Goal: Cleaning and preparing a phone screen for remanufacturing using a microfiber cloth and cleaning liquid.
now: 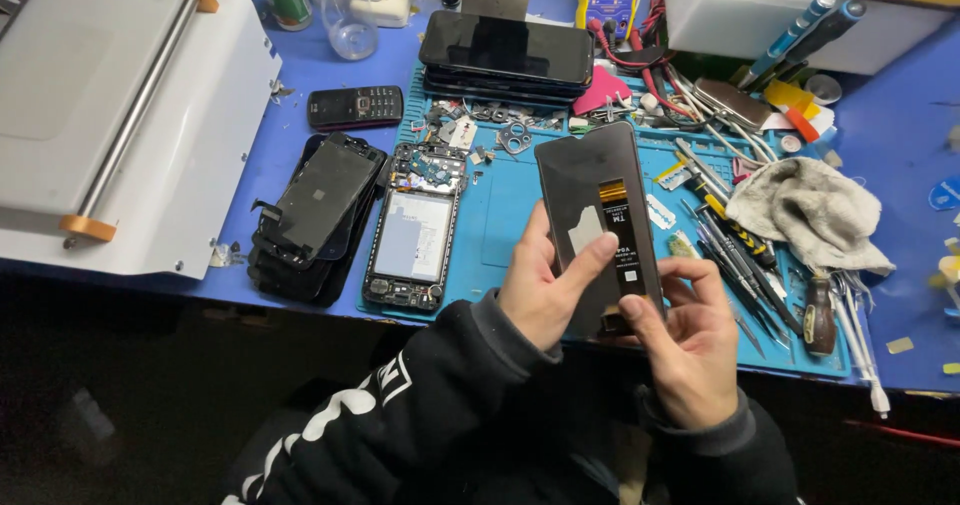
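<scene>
Right now, seen from my head camera, both my hands hold a dark replacement phone screen [598, 227], back side up, above the near edge of the blue counter [300, 85]. My left hand [540, 290] grips its left edge, fingers clenched around it, thumb pressed on a grey patch on the back. My right hand [690, 340] grasps the lower right edge, thumb just under a small black label with a white square; an orange-brown flex strip sits above that label.

Under the screen lies a teal rubber work mat [500, 215]. Left of my hands, an opened phone frame [415, 227] shows its board and pale battery, beside a stack of cracked black screens [310, 215]. Beyond stands a pile of glossy phones [505, 55] and a small keypad phone [355, 107]. Screwdrivers and tweezers [740, 255] and a crumpled grey cloth [805, 210] crowd the right; a white machine [110, 115] with a metal roller fills the left.
</scene>
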